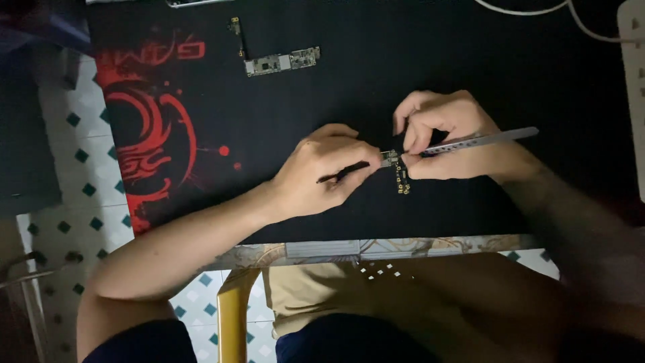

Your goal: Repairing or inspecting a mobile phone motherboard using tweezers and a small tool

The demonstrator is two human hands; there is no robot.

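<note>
Board: small narrow circuit board with gold contacts (401, 176), frame centre, long axis running toward the table's near edge, lying between both hands.
Left hand: left hand (322, 171) pinching a thin dark tool (346, 173) whose tip meets the board's upper end.
Right hand: right hand (443, 134) curled, gripping long metal tweezers (480, 140), tips at the board.
Surface: black desk mat with red design (168, 128).
Upper left centre: second green L-shaped circuit board (281, 62), well apart.

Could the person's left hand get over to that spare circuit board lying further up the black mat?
Probably yes. The spare circuit board lies alone on the black mat, with bare mat between it and the left hand. But that hand is pinching a thin dark tool, so it isn't free.
</note>
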